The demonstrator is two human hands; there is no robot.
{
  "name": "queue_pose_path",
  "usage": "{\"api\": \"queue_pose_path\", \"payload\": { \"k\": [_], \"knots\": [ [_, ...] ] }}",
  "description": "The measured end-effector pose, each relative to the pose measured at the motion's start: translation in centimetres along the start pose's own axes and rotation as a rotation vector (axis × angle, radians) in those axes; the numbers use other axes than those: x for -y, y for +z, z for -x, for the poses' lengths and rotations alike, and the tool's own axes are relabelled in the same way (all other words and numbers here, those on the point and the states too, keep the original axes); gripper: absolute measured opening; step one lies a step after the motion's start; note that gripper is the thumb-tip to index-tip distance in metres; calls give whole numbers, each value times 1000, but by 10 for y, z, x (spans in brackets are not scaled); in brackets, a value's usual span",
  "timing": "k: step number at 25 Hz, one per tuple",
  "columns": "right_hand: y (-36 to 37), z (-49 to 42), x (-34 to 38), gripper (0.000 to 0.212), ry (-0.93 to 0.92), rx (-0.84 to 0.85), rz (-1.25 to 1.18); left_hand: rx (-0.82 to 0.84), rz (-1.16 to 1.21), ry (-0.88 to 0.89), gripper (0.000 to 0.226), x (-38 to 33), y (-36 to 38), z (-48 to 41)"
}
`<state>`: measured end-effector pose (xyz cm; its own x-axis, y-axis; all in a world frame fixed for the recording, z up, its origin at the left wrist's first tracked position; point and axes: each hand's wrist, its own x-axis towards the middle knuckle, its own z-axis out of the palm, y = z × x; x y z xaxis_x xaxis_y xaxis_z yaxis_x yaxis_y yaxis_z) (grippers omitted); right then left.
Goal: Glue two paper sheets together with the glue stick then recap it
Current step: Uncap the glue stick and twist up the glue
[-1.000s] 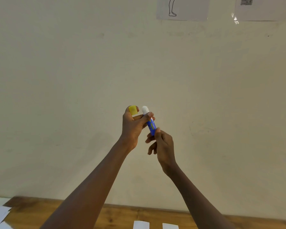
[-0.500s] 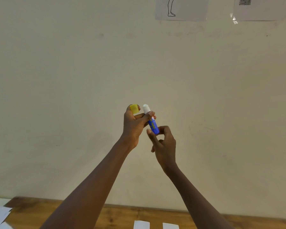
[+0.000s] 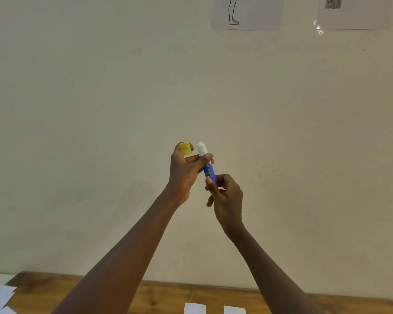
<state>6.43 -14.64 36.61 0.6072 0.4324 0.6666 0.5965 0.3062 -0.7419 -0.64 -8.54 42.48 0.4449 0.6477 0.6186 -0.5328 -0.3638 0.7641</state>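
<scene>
Right hand (image 3: 228, 200) back on 1 glue stick (image 3: 208, 171)

One wide-angle head cam, faces fwd at plain cream wall (image 3: 89, 123); brown wooden table (image 3: 168, 298) at btm edge; left hand (image 3: 186, 173), right hand (image 3: 228, 198) near, centre.

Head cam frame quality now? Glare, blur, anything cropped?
Head view: soft, even light, no harsh shadows; small glare on tape beside the top-right wall sheet; glue stick, left hand and right hand sharp; paper sheets cropped at bottom.
</scene>
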Motion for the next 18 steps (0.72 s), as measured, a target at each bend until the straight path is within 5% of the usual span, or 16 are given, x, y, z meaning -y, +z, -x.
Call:
{"api": "queue_pose_path", "payload": {
  "k": [3,6,9,14,18],
  "knots": [
    [-1,0,2,32,72,83,-108,-17,25,-25,29,1,-1,1],
    [-1,2,4,14,6,34,-27,-2,71,-24,30,-1,-1,2],
    [-1,3,2,19,-15,-18,64,18,50,-3,30,-2,3,4],
    [-3,3,6,29,67,113,-113,15,35,-13,30,-2,2,4],
    [-2,3,5,22,-12,-6,84,-22,-10,-13,32,1,3,5]
  ]
}}
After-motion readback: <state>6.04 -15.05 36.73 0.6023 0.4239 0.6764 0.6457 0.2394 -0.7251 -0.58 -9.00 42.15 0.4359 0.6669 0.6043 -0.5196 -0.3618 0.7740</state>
